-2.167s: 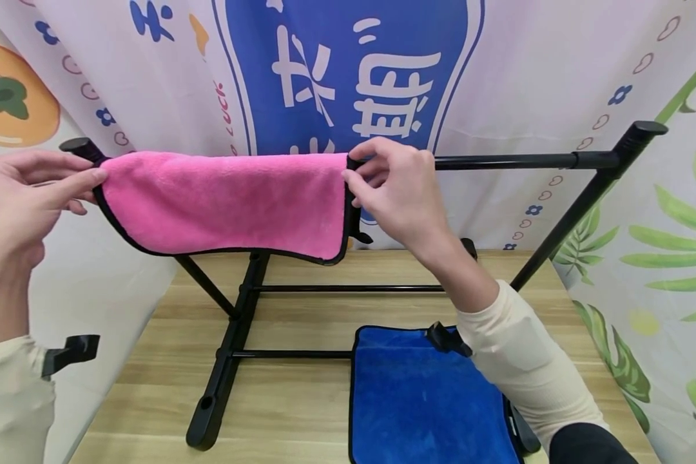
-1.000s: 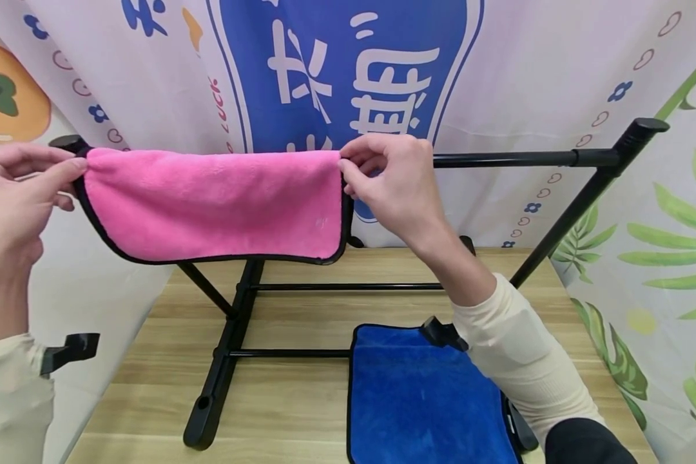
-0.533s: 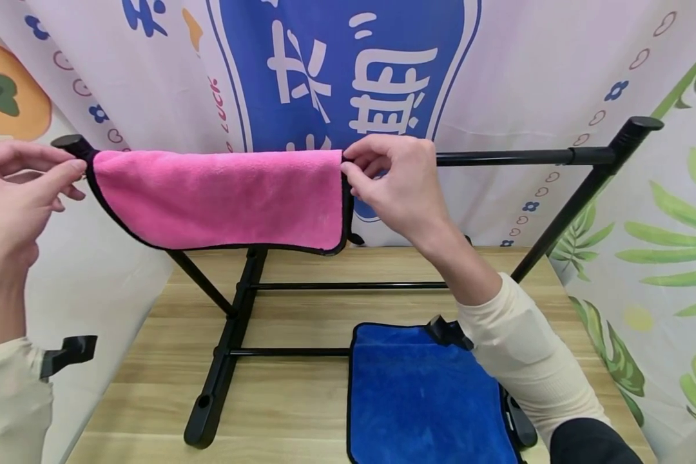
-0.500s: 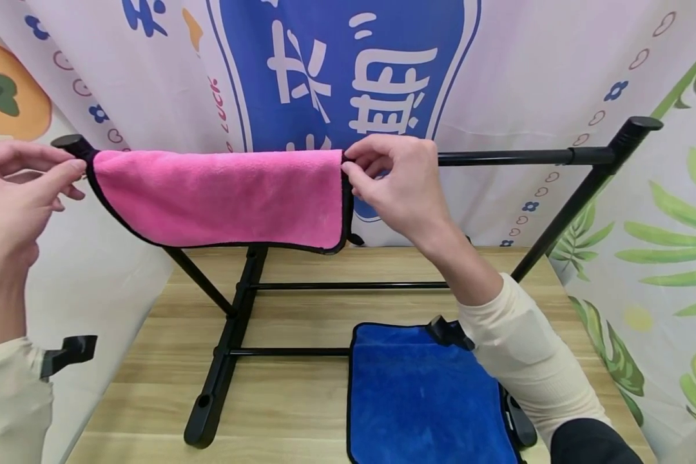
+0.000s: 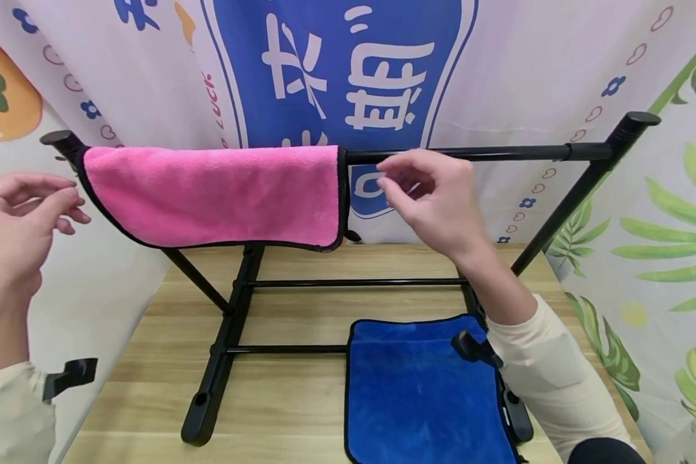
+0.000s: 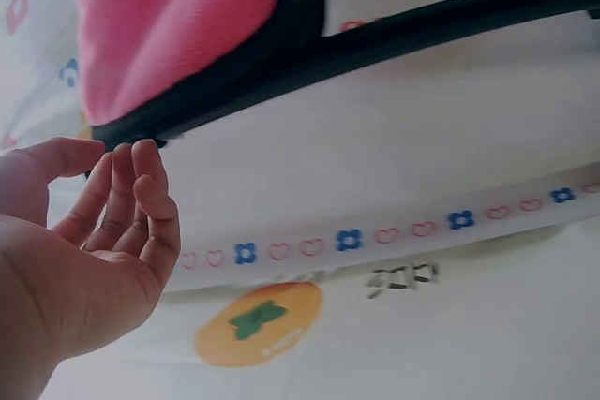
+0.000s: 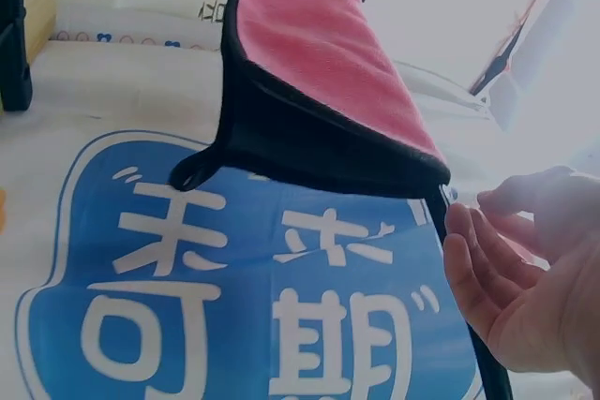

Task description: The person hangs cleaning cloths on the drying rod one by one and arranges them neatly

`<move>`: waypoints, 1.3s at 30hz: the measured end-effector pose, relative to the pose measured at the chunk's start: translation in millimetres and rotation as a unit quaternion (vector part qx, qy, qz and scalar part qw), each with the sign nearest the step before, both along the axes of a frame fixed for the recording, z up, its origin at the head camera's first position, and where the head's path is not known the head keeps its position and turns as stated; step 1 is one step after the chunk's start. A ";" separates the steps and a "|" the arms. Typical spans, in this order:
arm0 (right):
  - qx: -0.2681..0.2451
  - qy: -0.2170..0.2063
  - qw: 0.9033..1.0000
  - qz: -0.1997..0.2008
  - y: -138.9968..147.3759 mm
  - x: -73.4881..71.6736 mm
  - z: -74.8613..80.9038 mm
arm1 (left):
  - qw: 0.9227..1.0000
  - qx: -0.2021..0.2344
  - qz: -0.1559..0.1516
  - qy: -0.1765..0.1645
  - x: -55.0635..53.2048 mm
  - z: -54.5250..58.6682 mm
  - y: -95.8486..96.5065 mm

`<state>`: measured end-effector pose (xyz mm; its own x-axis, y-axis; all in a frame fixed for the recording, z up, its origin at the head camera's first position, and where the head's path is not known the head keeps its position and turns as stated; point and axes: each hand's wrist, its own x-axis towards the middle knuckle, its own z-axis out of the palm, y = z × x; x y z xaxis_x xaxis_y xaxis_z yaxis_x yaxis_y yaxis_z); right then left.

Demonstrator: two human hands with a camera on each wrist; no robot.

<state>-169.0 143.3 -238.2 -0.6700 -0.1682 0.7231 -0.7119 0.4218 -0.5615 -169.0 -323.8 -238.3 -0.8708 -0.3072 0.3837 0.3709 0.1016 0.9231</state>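
Head view showed the pink towel (image 5: pixel 220 196) draped over the top rail (image 5: pixel 516 153) of a black metal rack, at the left end, with its fold running along the bar and its black-edged front flap hanging down. Neither hand gripped it. The left hand (image 5: pixel 20 235) was just beside the towel's left edge, fingers loosely bent with nothing pinched between them; whether a fingertip brushed the edging could not be told. The right hand (image 5: pixel 441 203) was apart from the right edge, near the rail, thumb and fingers parted and holding nothing.

The step in hand looked like squaring the towel on the bar. The right edge fell nearly straight, but the left one slanted inward toward the bottom hem, so that corner probably deserved the most care. A light pinch at each end of the fold, drawn evenly outward, would likely have flattened the cloth better than a tug from one side. From the right wrist camera, the two layers stood apart beneath the fold, and a hanging loop (image 7: pixel 192 170) dangled at a lower corner; checking that both layers hung level seemed wise.

Below, a blue towel (image 5: pixel 423 393) lay spread over part of the rack's base on the wooden tabletop (image 5: pixel 290 412).
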 end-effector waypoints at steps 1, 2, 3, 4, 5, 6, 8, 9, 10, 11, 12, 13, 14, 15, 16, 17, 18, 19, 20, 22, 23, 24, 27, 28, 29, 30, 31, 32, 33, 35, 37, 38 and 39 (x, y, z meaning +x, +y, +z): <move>0.001 -0.005 1.000 0.001 2.3 1.3 -2.4 | 1.000 0.000 -0.003 -0.004 0.5 -3.6 -2.0; 0.002 -0.013 1.000 0.000 4.5 2.6 -4.9 | 1.000 -0.009 -0.001 -0.010 1.2 -7.4 -3.8; 0.003 -0.020 1.000 -0.001 6.7 3.4 -7.8 | 0.999 -0.036 0.011 -0.025 2.5 -10.8 -5.4; 0.005 -0.025 1.000 -0.002 8.8 4.0 -10.9 | 0.997 -0.061 0.021 -0.038 3.3 -14.6 -7.0; 0.006 -0.031 0.999 -0.004 10.9 4.6 -14.3 | 0.995 -0.084 0.030 -0.050 3.8 -18.7 -8.5; 0.007 -0.037 0.999 -0.007 13.0 5.2 -17.9 | 0.990 -0.114 0.043 -0.067 4.6 -22.4 -9.7; 0.008 -0.047 0.999 -0.010 17.4 5.7 -26.0 | 0.981 -0.163 0.055 -0.090 5.3 -30.8 -11.4; 0.011 -0.050 0.999 -0.011 19.8 5.7 -30.5 | 0.976 -0.184 0.057 -0.101 5.5 -34.9 -12.3; 0.012 -0.057 0.998 -0.013 22.1 6.2 -35.0 | 0.975 -0.189 0.052 -0.105 5.2 -39.6 -13.0; 0.014 -0.064 0.998 -0.016 24.6 6.4 -39.6 | 0.974 -0.193 0.045 -0.110 5.0 -43.9 -13.7; 0.016 -0.071 0.997 -0.018 27.0 6.4 -44.4 | 0.975 -0.191 0.035 -0.112 4.4 -48.3 -14.3; 0.020 -0.080 0.996 -0.020 29.4 6.6 -48.9 | 0.976 -0.188 0.025 -0.111 3.8 -52.7 -14.8; 0.024 -0.090 0.995 -0.022 32.0 6.9 -53.6 | 0.976 -0.185 0.014 -0.114 3.3 -56.6 -15.6; 0.027 -0.101 0.994 -0.024 34.5 6.9 -58.3 | 0.977 -0.180 0.003 -0.118 2.6 -60.2 -16.5; 0.029 -0.111 0.993 -0.025 37.1 6.9 -63.2 | 0.976 -0.179 -0.005 -0.121 1.8 -63.8 -17.3; 0.032 -0.120 0.992 -0.027 39.6 6.6 -68.2 | 0.976 -0.181 -0.012 -0.124 0.9 -67.3 -17.9; 0.034 -0.128 0.991 -0.027 41.9 6.3 -73.4 | 0.975 -0.183 -0.019 -0.126 -0.1 -70.6 -18.4; 0.038 -0.136 0.990 -0.028 44.3 5.9 -79.1 | 0.973 -0.190 -0.023 -0.130 -1.2 -73.6 -18.8; 0.041 -0.143 0.989 -0.026 46.7 5.0 -85.4 | 0.971 -0.197 -0.026 -0.132 -2.4 -76.6 -18.9; 0.054 -0.153 0.986 -0.025 51.0 3.0 -98.7 | 0.969 -0.206 -0.030 -0.130 -5.0 -82.3 -18.1; 0.061 -0.156 0.986 -0.021 52.9 2.0 -105.3 | 0.969 -0.210 -0.030 -0.128 -6.2 -84.8 -17.4; 0.070 -0.161 0.984 -0.017 54.9 1.1 -112.0 | 0.969 -0.209 -0.032 -0.127 -7.4 -87.0 -16.6; 0.097 -0.177 0.979 -0.005 61.5 -0.5 -131.7 | 0.972 -0.200 -0.038 -0.121 -10.6 -92.1 -13.2; 0.104 -0.183 0.978 0.001 63.9 -0.7 -137.8 | 0.972 -0.196 -0.039 -0.120 -11.4 -93.2 -11.9; 0.112 -0.189 0.976 0.005 66.4 -0.6 -143.8 | 0.974 -0.186 -0.044 -0.119 -12.2 -94.2 -10.8; 0.120 -0.196 0.973 0.008 68.8 -0.4 -149.9 | 0.975 -0.180 -0.046 -0.118 -12.9 -95.0 -9.9; 0.128 -0.203 0.971 0.012 71.4 0.0 -155.9 | 0.978 -0.169 -0.049 -0.115 -13.6 -95.8 -8.9; 0.136 -0.210 0.968 0.018 73.6 0.4 -161.7 | 0.980 -0.155 -0.054 -0.113 -14.0 -96.6 -8.4; 0.144 -0.216 0.965 0.024 75.9 1.3 -166.8 | 0.982 -0.143 -0.058 -0.110 -14.4 -97.3 -8.1; 0.165 -0.225 0.960 0.033 80.0 3.8 -177.0 | 0.985 -0.116 -0.069 -0.104 -15.2 -98.9 -8.1; 0.188 -0.232 0.953 0.043 83.7 7.6 -186.7 | 0.987 -0.095 -0.081 -0.098 -16.2 -100.8 -7.8; 0.201 -0.235 0.950 0.048 85.2 9.9 -191.2 | 0.987 -0.091 -0.084 -0.097 -16.6 -101.7 -7.7; 0.213 -0.239 0.946 0.052 86.8 12.3 -195.9 | 0.987 -0.091 -0.086 -0.096 -17.0 -102.7 -7.6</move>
<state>-156.8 230.0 -434.0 -0.8669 -0.4598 0.1925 -0.4695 0.6238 -0.6248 -186.0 -331.4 -341.0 -0.9662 -0.0903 0.2413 0.2165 0.2232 0.9504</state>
